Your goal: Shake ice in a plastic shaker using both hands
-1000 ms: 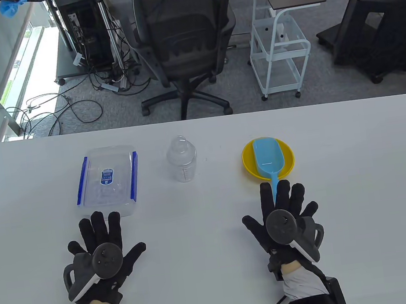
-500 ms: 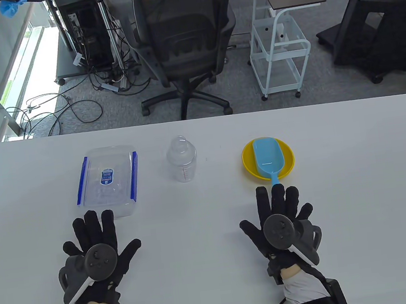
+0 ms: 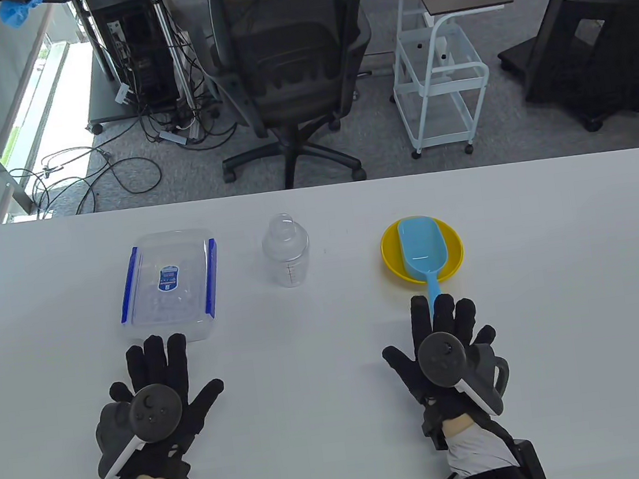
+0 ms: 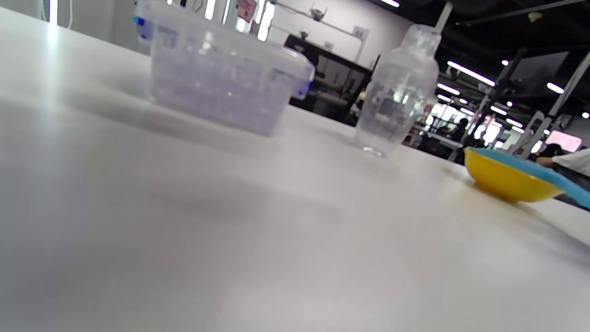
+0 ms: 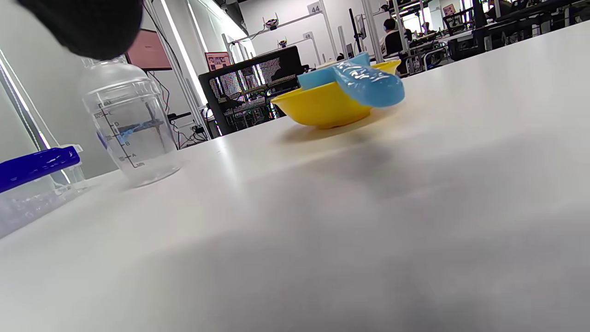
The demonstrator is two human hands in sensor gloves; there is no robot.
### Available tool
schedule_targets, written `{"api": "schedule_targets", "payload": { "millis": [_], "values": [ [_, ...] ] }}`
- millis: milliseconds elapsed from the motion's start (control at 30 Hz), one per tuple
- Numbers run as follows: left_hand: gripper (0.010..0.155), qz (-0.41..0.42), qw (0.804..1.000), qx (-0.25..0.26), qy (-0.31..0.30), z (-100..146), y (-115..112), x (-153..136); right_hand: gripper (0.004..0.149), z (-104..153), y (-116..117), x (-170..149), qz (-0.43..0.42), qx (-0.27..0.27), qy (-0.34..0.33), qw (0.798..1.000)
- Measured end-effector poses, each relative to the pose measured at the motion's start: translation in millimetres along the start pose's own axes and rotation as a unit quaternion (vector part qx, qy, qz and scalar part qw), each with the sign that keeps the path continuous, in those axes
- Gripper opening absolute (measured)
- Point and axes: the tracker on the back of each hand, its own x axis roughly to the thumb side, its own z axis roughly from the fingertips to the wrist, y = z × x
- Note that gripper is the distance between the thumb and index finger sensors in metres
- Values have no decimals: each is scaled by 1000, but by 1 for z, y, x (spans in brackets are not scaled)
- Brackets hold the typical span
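With both hands' fingers (image 3: 156, 352) spread wide and holding nothing, low in frame, I should reach for the empty shaker (image 3: 287, 252) at table centre, steadying it before unlidding for ice.

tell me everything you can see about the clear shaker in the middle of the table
The shaker is clear plastic with a domed, capped lid closed on top and printed measuring marks down its side. It stands upright on the white table, between the lidded container and the yellow bowl. It looks empty; no ice shows. Neither hand touches it.
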Motion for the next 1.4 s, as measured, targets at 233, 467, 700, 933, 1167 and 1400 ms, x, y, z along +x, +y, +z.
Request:
{"api": "schedule_targets", "payload": {
  "millis": [233,467,700,933,1167,1400],
  "values": [
    [81,16,998,-60,-33,-8,-8,9,90,-22,-10,24,-39,14,-4,999],
    [76,45,994,-85,-53,-9,-7,11,93,-85,-34,84,-111,42,-25,993],
    [75,60,993,-80,-60,-8,-1,9,93,-145,-15,123,-276,-21,-30,961],
    [74,73,993,-75,-62,-7,3,8,110,-177,44,128,-367,-33,-37,929],
    [73,62,993,-72,-66,-10,3,11,116,-192,86,135,-338,6,47,940],
    [73,64,993,-71,-71,-9,1,19,111,-193,90,139,-336,3,81,938]
  ]
}}
